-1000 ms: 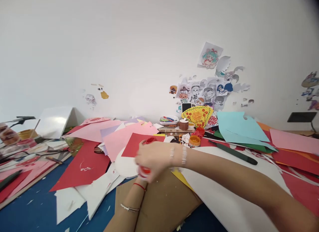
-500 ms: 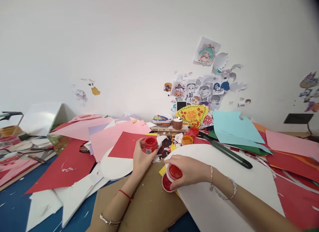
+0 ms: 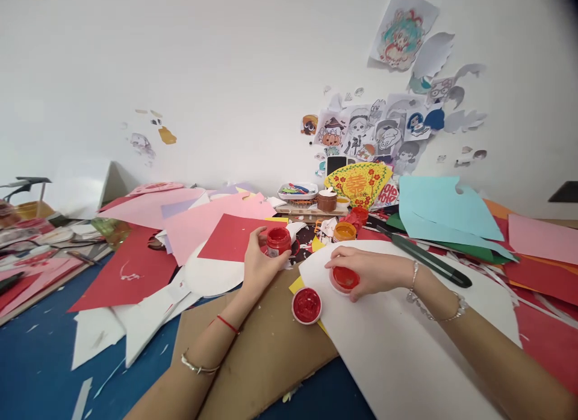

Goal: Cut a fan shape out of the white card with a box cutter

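My left hand (image 3: 264,260) is wrapped round an uncapped jar of red paint (image 3: 279,239), thumb on its near right side. At the left edge of the large white sheet (image 3: 374,336), my right hand (image 3: 370,272) grips a shallow round lid (image 3: 345,278) with red inside, fingers on its rim. I cannot tell whether this lid touches the sheet. A second round lid (image 3: 307,305), pale-rimmed and smeared with darker red paint, lies in front between both hands. Under it are brown cardboard (image 3: 262,336) and a strip of yellow paper (image 3: 296,284).
An open orange paint pot (image 3: 344,231) stands behind the right hand. A dark green cutter-like tool (image 3: 431,260) lies on the white sheet. Coloured paper, including red sheets (image 3: 232,236) and turquoise sheets (image 3: 447,209), is heaped either side. A yellow fan-shaped piece (image 3: 359,184) leans near the wall.
My right hand has carried its lid right and away from the second lid, which now shows whole. My left hand still holds the jar. The view has tilted down slightly.
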{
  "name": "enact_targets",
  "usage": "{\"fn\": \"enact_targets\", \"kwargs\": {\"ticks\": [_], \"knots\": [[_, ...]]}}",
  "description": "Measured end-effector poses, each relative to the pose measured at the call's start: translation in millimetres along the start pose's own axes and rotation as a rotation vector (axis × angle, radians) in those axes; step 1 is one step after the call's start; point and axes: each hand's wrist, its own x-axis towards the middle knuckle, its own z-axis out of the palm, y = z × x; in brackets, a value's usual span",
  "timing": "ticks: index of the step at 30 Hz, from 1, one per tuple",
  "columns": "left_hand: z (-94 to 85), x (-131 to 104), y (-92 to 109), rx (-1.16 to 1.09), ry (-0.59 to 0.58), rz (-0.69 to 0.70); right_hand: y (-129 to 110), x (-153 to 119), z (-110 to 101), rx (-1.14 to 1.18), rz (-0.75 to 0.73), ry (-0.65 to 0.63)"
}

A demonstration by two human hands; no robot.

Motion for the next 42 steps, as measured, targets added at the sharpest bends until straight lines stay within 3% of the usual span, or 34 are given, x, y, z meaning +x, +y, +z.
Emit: {"fn": "enact_targets", "kwargs": {"ticks": [5, 9, 13, 19, 22, 25, 29, 31, 33, 38, 42], "knots": [[-1.8, -2, 5, -0.014, -0.014, 0.004, -1, -11, -17, 0.013, 0.034, -0.002], [-1.2, -1, 3, -0.028, -0.015, 0.017, 11, -20, -27, -0.06, 0.089, 0.128], [-0.2, 0, 0, -0.017, -0.01, 0.02, 26, -22, -28, -0.186, 0.153, 0.197], [-0.8, 0, 0, -0.019, -0.015, 0.04, 33, -23, -23, -0.293, 0.317, 0.169], [-1.1, 0, -1, -0.026, -0.016, 0.05, 19, -28, -24, -0.32, 0.281, 0.251], [-0.8, 0, -2, -0.032, -0.013, 0.058, -15, -27, -18, -0.292, 0.085, 0.364], [-0.5, 0, -2, -0.05, -0.016, 0.081, -64, -6, 11, -0.141, -0.253, 0.122], [-0.8, -1, -1, -0.059, -0.025, 0.084, -76, 8, 26, -0.192, -0.28, 0.041], [-1.3, -2, 1, -0.079, -0.035, 0.082, -80, 18, 34, -0.272, -0.279, 0.057], [-0.4, -5, 7, -0.231, -0.056, 0.045, -65, 10, 14, -0.185, -0.326, 0.289], [5.5, -13, 18, -0.474, -0.15, 0.006, -43, 0, -10, 0.253, -0.305, 0.804]]}}
